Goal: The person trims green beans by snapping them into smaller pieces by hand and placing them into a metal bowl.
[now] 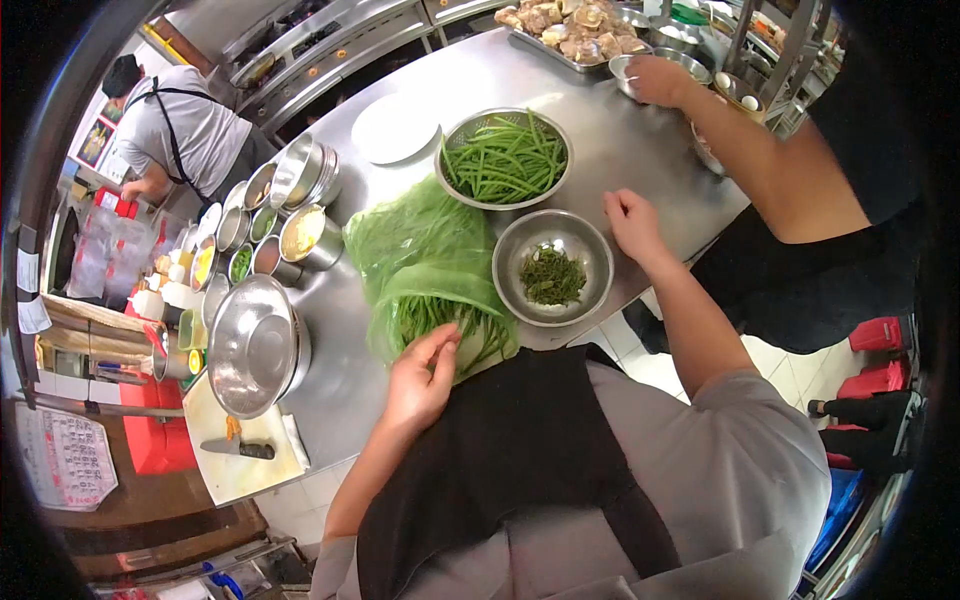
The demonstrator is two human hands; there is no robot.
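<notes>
Beans [430, 317], long and green, lie in the open mouth of a green see-through bag [410, 235], which rests on the metal worktop [635, 150] close to its near edge, with the mouth turned to this edge. The left hand [420, 372] of the person is at this mouth, in front of the beans. Its fingers are bent and the thumb is close to them, a narrow grip; I cannot tell whether something thin is held between them.

To the right of the bag, also along the near edge, stands a steel bowl [508, 262] with a small heap of dark green scraps [552, 275] in its bottom. The right hand [636, 228] is just beside the right side of this bowl, with curled fingers and the thumb near them; whether it holds a small piece, I cannot tell. Behind the bowl, farther from the near edge, a colander [565, 180] is filled with more green beans [505, 155].

A white disc [395, 128] lies to the left of the colander, toward the far edge. At the left near corner is a cutting board [225, 482], and on it a knife [240, 448] with a dark handle. Near the right far corner, a co-worker's hand [657, 80] is at a metal bowl [621, 75], beside a tray of meat pieces [580, 32].
</notes>
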